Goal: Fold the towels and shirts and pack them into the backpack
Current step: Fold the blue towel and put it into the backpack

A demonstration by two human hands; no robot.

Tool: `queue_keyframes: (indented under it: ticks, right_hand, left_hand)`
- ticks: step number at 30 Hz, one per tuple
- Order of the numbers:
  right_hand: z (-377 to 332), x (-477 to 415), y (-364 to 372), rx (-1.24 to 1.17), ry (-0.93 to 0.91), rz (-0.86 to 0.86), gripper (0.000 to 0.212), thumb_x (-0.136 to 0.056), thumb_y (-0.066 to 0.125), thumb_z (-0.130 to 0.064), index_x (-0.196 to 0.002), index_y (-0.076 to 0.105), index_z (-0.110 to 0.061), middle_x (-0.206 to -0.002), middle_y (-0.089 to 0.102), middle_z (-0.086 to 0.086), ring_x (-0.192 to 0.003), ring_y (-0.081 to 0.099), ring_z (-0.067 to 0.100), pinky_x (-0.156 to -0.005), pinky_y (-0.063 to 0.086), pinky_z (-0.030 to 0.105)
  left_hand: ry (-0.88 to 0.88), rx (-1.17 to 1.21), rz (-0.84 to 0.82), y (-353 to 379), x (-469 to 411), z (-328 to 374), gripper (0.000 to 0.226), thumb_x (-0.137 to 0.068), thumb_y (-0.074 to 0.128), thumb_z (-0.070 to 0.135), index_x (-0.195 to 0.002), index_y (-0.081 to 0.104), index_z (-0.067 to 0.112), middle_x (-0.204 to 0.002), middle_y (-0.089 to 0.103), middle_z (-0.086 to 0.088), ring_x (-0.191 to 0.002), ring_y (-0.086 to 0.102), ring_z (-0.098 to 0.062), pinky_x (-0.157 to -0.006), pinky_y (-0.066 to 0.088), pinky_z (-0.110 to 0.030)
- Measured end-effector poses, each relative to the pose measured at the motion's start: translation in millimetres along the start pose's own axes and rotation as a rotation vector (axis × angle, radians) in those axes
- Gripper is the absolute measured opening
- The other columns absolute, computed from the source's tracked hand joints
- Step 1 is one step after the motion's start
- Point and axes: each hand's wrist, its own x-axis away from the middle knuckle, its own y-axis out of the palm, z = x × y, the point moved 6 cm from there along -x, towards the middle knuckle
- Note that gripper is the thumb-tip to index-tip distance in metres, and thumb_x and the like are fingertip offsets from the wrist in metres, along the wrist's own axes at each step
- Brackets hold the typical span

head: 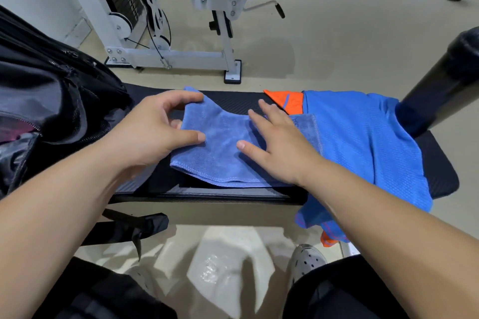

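Blue terry towel (220, 153), folded, lies flat on the black padded bench (233, 101). Left of the towel stands the black backpack (51, 101), unzipped. A pinkish scrap shows in its mouth, too dim to identify. Right of the towel, under its stitched edge, a blue mesh shirt (363, 137) sprawls over the bench and hangs off the near side. An orange garment (287, 101) peeks from beneath the shirt at the far edge. Beyond the towel a white weight machine (168, 54) stands on the pale floor (337, 46). The left hand (155, 127) grasps the towel's left edge, fingers curled over the far corner and thumb on top. The right hand (280, 142) lies flat on the towel's right half, fingers straight and spread, pressing it down.
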Motion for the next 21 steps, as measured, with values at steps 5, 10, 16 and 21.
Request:
queue_keyframes:
  ticks: [5, 10, 16, 21]
  right_hand:
    - [43, 20, -45, -0.084, 0.099, 0.159, 0.045, -0.096, 0.062, -0.035, -0.139, 0.058, -0.02, -0.129, 0.056, 0.0, -0.121, 0.053, 0.022, -0.103, 0.043, 0.037]
    - [90, 39, -55, -0.458, 0.314, 0.135, 0.032, -0.097, 0.051, -0.008, -0.125, 0.065, -0.016, -0.093, 0.075, 0.005, -0.085, 0.073, 0.02, -0.09, 0.057, 0.046]
    - [100, 56, -54, -0.854, 0.376, 0.032, 0.038, -0.091, 0.04, 0.003, -0.114, 0.061, -0.02, -0.076, 0.064, 0.012, -0.067, 0.064, 0.021, -0.065, 0.059, 0.033]
    - [95, 55, -52, -0.716, 0.318, -0.045, 0.039, -0.088, 0.045, 0.003, -0.106, 0.072, -0.018, -0.081, 0.071, 0.005, -0.066, 0.062, 0.014, -0.064, 0.054, 0.024]
  left_hand:
    - [0.108, -0.167, -0.022, 45, -13, 61, 0.071, -0.074, 0.087, 0.016, -0.137, 0.058, 0.032, -0.125, 0.064, 0.018, -0.076, 0.065, -0.003, -0.086, 0.055, -0.021]
    - [0.117, -0.342, -0.116, 129, -31, 81, 0.074, -0.076, 0.085, 0.023, -0.143, 0.054, 0.029, -0.125, 0.062, 0.013, -0.09, 0.06, 0.002, -0.085, 0.04, -0.015]
    - [0.043, -0.278, -0.182, 198, -37, 59, 0.052, -0.079, 0.083, 0.024, -0.124, 0.057, 0.024, -0.12, 0.057, 0.007, -0.112, 0.058, -0.014, -0.091, 0.047, -0.025]
    - [0.114, -0.25, -0.102, 181, -37, 51, 0.031, -0.086, 0.067, 0.011, -0.106, 0.054, 0.031, -0.118, 0.062, 0.001, -0.086, 0.063, -0.017, -0.082, 0.052, -0.032]
